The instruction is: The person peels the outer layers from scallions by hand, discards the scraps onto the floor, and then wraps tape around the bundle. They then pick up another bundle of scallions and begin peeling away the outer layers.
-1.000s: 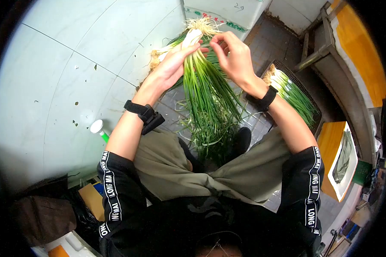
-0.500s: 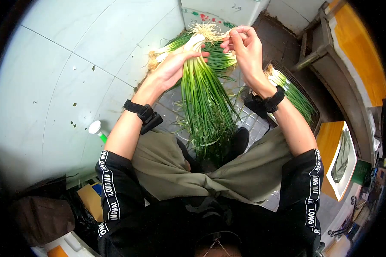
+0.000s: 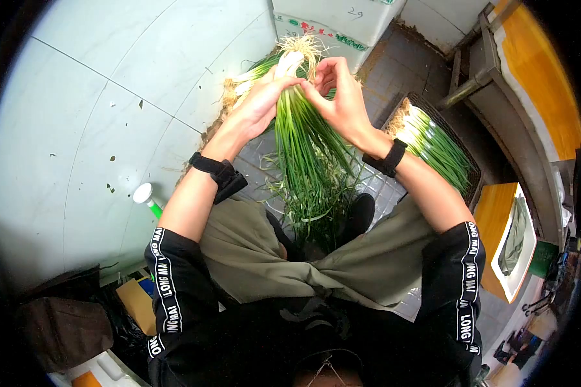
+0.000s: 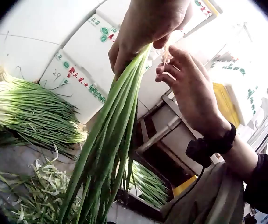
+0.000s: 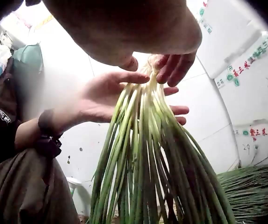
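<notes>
A thick bunch of scallions (image 3: pixel 303 122) is in my left hand (image 3: pixel 258 106), its white bulbs and stringy roots uppermost and its green leaves hanging down. In the right wrist view the left palm (image 5: pixel 101 95) supports the white stalks from behind, thumb across their front. My right hand (image 3: pixel 342 103) is beside the white stalks with curled fingers, the thumb close to the left thumb. In the left wrist view, the right hand (image 4: pixel 192 88) pinches a thin, pale brown strand (image 4: pixel 165 56) by the bunch. The left hand (image 4: pixel 148 28) hides the roots there.
More scallions (image 4: pixel 31 109) are piled by white foam boxes (image 3: pixel 323 29) at the wall. On the right, a dark crate (image 3: pixel 474 174) contains further scallions (image 3: pixel 436 145). Leaf trimmings (image 4: pixel 40 191) litter the tiled floor between the feet. A wooden-sided box (image 3: pixel 497 206) stands beside the right elbow.
My right hand drew a pale strand out rightward from the roots, then came back leftward and down to the white stalks. The left hand kept holding the bunch in nearly the same place.
</notes>
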### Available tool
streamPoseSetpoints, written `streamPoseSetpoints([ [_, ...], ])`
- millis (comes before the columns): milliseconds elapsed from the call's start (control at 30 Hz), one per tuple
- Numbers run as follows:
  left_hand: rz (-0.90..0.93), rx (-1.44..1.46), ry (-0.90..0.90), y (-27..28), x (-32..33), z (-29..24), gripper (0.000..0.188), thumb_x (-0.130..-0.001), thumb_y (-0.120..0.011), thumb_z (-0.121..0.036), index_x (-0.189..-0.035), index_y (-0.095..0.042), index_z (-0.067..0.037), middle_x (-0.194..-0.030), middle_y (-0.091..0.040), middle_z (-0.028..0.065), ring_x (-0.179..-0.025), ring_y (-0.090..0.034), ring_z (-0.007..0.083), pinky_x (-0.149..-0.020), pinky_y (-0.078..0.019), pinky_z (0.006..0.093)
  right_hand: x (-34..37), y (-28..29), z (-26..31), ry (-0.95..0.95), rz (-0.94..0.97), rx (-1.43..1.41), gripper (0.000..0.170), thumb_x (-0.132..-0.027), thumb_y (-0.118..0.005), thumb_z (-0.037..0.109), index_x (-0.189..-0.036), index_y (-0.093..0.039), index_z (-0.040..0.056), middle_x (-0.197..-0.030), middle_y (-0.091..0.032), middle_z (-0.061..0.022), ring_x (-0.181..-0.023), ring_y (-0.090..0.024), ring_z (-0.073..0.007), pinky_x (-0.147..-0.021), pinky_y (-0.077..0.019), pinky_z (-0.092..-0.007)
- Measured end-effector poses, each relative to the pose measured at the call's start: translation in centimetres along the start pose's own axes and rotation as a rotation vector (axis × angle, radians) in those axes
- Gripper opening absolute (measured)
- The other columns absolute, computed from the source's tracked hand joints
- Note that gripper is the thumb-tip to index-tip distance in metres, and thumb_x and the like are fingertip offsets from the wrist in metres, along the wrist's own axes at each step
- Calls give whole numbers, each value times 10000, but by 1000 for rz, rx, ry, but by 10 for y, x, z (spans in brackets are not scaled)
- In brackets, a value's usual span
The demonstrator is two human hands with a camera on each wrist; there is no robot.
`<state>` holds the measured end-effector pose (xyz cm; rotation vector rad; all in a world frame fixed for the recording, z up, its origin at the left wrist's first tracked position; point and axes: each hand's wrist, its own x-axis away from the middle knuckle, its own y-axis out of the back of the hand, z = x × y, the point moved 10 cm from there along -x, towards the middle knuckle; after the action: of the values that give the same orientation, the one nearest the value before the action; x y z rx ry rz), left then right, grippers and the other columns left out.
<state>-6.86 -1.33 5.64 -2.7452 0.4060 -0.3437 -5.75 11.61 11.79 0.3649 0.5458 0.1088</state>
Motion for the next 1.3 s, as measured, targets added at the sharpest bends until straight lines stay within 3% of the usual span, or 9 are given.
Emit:
streamPoseSetpoints([
  [200,-78,0,-37,-3,6,-9,456,-954,-584,-97,-1380,-438,-26,-1245,-582,74,-1088,-606,152,-927,-513,315,0,-4,-1,-79,-16,33,452,-858,-751,169,-1196,-476,49,-864,-564,-69,-702,-584,-162,-649,-516,-315],
  [267,-120,8,-21,4,7,-7,425,-956,-587,-88,-1355,-465,-10,-1227,-598,71,-1060,-622,144,-914,-526,309,2,-1,20,64,-57,137,477,-870,-727,154,-1264,-470,76,-871,-568,-80,-678,-597,-183,-624,-521,-330],
  [400,-147,-54,-68,15,-2,-1,447,-949,-592,-96,-1367,-445,-31,-1182,-589,64,-1019,-620,134,-869,-535,301,6,-9,29,160,-15,221,501,-880,-706,142,-1311,-455,97,-903,-584,-91,-665,-620,-212,-598,-523,-352],
  [500,-178,-60,-73,22,-2,1,458,-940,-591,-92,-1368,-440,-35,-1160,-585,66,-998,-615,131,-841,-537,301,9,-7,28,179,-54,263,427,-886,-714,119,-1258,-506,86,-842,-607,-62,-664,-613,-146,-569,-495,-303],
  [567,-205,-43,-66,27,-2,2,463,-935,-590,-89,-1368,-436,-35,-1152,-585,69,-990,-613,131,-830,-537,301,10,-17,27,202,66,351,296,-905,-679,165,-1162,-560,78,-821,-625,-100,-624,-643,-231,-566,-520,-379],
  [733,-354,-149,-58,54,-6,5,472,-928,-584,-79,-1366,-423,-15,-1164,-570,89,-1019,-590,154,-845,-528,317,7,-20,13,41,98,259,204,-920,-663,178,-1073,-595,62,-698,-626,-102,-580,-632,-238,-554,-504,-372],
  [833,-312,-154,-65,48,-6,4,477,-927,-586,-80,-1369,-420,-11,-1198,-564,90,-1062,-583,161,-882,-516,321,-5,-11,9,-35,28,171,221,-914,-669,184,-1099,-650,65,-704,-654,-114,-588,-638,-242,-562,-498,-367],
  [900,-289,-161,-79,39,-4,3,476,-928,-584,-80,-1371,-422,-15,-1216,-563,87,-1081,-580,161,-900,-509,323,-12,-11,6,58,1,183,227,-917,-692,164,-1126,-703,76,-667,-639,-30,-529,-545,-78,-504,-441,-275],
  [1300,-155,-165,-46,8,-3,8,515,-933,-558,-90,-1412,-383,-16,-1290,-536,87,-1148,-543,165,-970,-461,320,-23,-12,-19,-3,-5,233,241,-879,-720,191,-1047,-706,18,-763,-712,-95,-611,-643,-157,-594,-518,-315],
])
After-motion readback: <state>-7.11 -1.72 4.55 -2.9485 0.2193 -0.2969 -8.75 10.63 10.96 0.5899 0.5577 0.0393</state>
